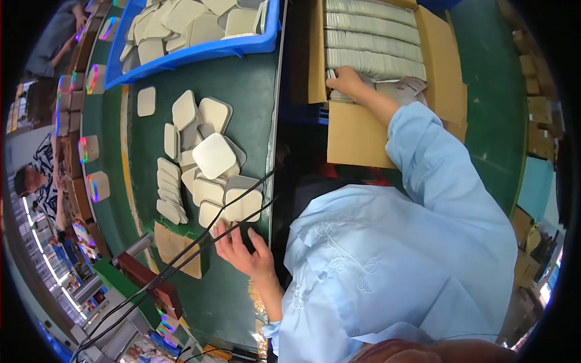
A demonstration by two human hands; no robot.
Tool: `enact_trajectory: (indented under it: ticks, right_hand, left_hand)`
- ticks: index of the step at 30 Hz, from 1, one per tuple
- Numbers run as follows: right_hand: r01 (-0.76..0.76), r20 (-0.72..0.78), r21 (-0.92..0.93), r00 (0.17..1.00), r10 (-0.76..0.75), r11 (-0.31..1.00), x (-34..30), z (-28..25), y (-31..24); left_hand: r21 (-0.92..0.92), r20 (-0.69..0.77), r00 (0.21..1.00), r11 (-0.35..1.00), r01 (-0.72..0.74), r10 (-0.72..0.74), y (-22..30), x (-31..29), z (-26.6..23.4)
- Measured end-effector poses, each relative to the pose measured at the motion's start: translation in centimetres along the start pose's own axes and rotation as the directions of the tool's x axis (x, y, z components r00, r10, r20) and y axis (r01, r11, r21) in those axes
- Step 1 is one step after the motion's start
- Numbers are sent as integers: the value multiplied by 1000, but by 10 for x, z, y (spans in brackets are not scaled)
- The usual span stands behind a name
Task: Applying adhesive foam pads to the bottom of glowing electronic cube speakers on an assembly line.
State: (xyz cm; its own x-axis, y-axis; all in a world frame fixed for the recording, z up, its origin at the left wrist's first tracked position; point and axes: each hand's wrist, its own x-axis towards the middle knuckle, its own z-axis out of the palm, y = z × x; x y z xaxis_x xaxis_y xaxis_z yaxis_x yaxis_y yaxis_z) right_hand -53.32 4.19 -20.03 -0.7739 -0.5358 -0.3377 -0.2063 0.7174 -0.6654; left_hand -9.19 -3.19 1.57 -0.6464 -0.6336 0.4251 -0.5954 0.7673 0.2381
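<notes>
My left hand (pixel 245 251) is open, its fingers spread at the near edge of a loose pile of white, rounded-square pieces (pixel 214 155) on the green table. Its fingertips are beside the nearest pieces, and thin black cables cross in front. My right hand (pixel 351 83) reaches into an open cardboard carton (pixel 362 136). There its bent fingers close over the left end of the nearest row of thin, square pieces (pixel 340 97) standing on edge. Several more rows (pixel 374 51) fill the carton behind it. What lies under the palm is hidden.
A blue tray (pixel 193 60) heaped with similar pieces stands at the far left. A leaning row of pieces (pixel 169 187) and a cardboard scrap (pixel 177 249) lie left of the pile. Black cables (pixel 181 260) stretch over the table. Other people work beyond at left.
</notes>
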Motion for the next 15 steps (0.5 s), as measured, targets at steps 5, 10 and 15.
enact_trajectory:
  ticks: [5, 10, 15]
  right_hand:
    - [-83, 81, 66, 994, 78, 994, -1, -14, 5]
    - [252, -146, -52, 955, -257, 966, -13, -49, 20]
    - [245, 60, 389, 955, -289, 888, -95, -154, -75]
  left_hand:
    - [27, -25, 999, 999, 29, -29, 0, 1, -1]
    - [29, -23, 998, 998, 55, -55, 0, 0, -1]
    - [41, -30, 999, 999, 33, -32, -3, 6, -1]
